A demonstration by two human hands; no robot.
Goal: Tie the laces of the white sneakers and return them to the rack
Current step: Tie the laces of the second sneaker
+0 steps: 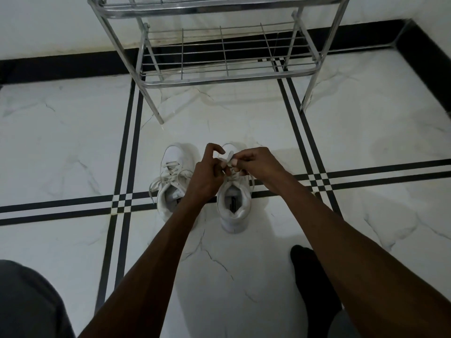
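Both hands' fingers pinched shut on the flat white laces [230,158]: left hand [207,174], right hand [256,164], over the right white sneaker [235,206]. Left white sneaker [170,167] just left of fingers, laces loose. Chrome wire rack [219,57] beyond, well apart.

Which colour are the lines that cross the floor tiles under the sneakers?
The lines are black, in pairs, on white marbled floor; the head view shows them beside the sneakers.

Domestic interior, probably an entryway or hallway of a home. White marble-pattern floor tiles [73,147] with black inlaid stripes [127,142] meet a black skirting band [61,64] below a white wall [48,25]; a chrome wire shoe rack [219,57] stands against the wall.
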